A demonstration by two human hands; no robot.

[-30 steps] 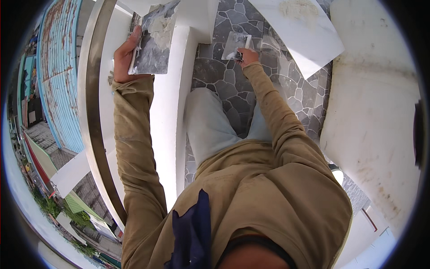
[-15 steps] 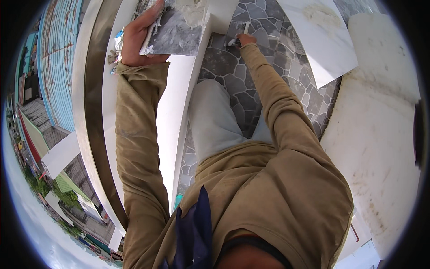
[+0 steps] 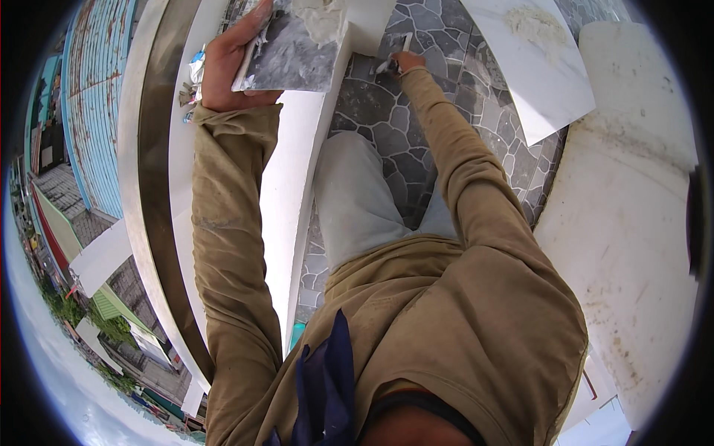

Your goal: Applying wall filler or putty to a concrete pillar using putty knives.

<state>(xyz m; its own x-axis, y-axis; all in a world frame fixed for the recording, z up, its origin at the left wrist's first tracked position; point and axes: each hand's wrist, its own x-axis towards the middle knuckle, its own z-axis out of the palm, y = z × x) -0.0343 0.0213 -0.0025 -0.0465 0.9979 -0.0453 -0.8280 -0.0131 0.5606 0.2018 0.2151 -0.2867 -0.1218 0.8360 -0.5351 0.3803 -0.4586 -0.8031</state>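
Head view, looking straight down: the left hand (image 3: pixel 230 63) grips a grey marbled tile piece (image 3: pixel 294 44), fingers closed around its left edge, holding it tilted above the white curved ledge (image 3: pixel 297 193). A dab of pale mortar (image 3: pixel 320 16) sits on the upper face of this tile piece, so loading appears begun but the piece is not yet set anywhere. The right hand (image 3: pixel 405 61) reaches down past the ledge to the stone-patterned floor (image 3: pixel 379 126); its fingers are closed on a small trowel or scraper (image 3: pixel 394 56), the blade touching or just above the floor — contact cannot be confirmed. A large white tile (image 3: pixel 535 74) lies flat on that floor, right of the ledge, carrying a patch of mortar (image 3: pixel 532 26) near its upper edge; it is the likely supply for further buttering. Judged from these positions, the work stands at an early to middle stage: adhesive is mixed and partly applied, fixing remains. Surface: the floor is dark grey irregular paving with light joints, dry and mostly bare. Right of the floor stands a broad white column or wall (image 3: pixel 632 223), stained with dirt. Left of the ledge runs a metal rail (image 3: pixel 141 186), and beyond it — far below — rooftops (image 3: pixel 97 111) and greenery show, so the site is an elevated balcony outdoors.
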